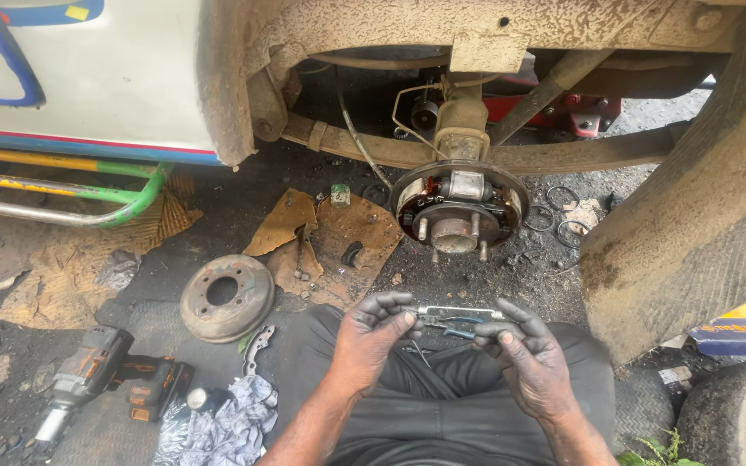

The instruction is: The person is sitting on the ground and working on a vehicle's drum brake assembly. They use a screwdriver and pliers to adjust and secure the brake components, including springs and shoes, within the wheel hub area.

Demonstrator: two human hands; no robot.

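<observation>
I keep both hands, left hand and right hand, clamped steadily on the pliers, level before the brake hub.

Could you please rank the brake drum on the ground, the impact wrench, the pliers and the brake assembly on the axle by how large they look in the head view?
1. Impact wrench and brake assembly: alike
2. Brake drum
3. Pliers

The wrench lies nearer the camera, so true sizes are unsure.

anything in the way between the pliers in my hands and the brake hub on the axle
Nothing visible does. The pliers sit between the left hand and right hand; only bare dirty ground lies before the brake hub.
</observation>
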